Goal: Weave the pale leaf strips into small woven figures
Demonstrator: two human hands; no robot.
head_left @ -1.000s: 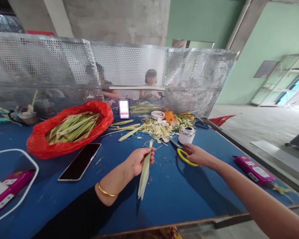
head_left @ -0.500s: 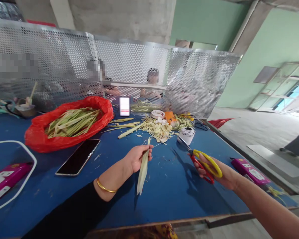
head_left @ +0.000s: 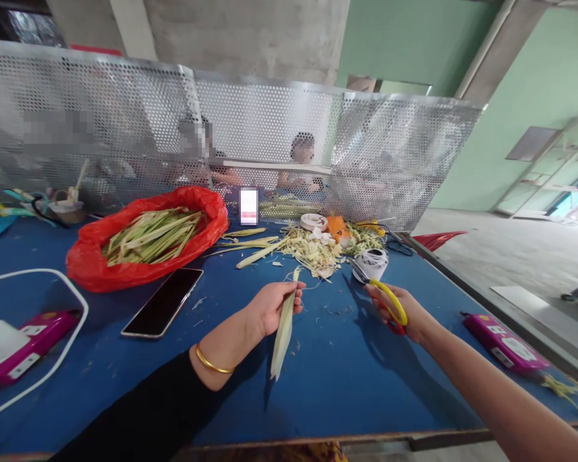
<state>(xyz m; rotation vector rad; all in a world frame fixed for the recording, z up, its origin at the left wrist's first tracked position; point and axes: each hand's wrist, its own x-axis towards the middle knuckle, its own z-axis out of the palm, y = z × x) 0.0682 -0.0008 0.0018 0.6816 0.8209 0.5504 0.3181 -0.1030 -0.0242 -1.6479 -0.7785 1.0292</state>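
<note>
Blue tabletop [head_left: 337,398] fills the lower frame. Near centre, the left hand [head_left: 271,309] pinches a pale, folded plant-husk strip [head_left: 283,340] beside fine white thread [head_left: 313,287]; steady pressure there should keep the folds together. Right of centre, the right hand [head_left: 411,316] grasps yellow-and-red-handled metal scissors [head_left: 384,291], best angled away from the left.

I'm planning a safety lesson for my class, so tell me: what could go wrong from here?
The left hand pinches the pale husk with bare fingers; the scissors in the right hand might nick them if brought close. The scissor blades appear close to the white spool, so they could knock it.
</note>
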